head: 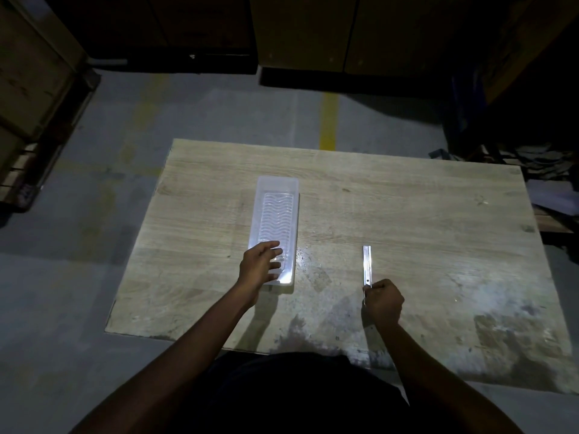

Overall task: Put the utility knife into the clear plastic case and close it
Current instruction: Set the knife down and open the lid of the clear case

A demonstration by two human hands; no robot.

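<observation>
A clear plastic case point(277, 214) lies lengthwise on the wooden table point(407, 220), left of centre, with a wavy ribbed pattern on its top. My left hand point(258, 266) rests on the case's near end, fingers spread over it. To the right, a slim silver utility knife point(367, 264) points away from me along the table. My right hand point(383, 303) is closed around the knife's near end, so that end is hidden. Whether the case lid is shut or loose I cannot tell.
The table stands on a grey concrete floor with a yellow painted line point(329, 120) beyond it. Wooden crates point(34, 89) stand at the left, dark cabinets point(313, 32) at the back, and cluttered papers point(548, 183) at the right edge.
</observation>
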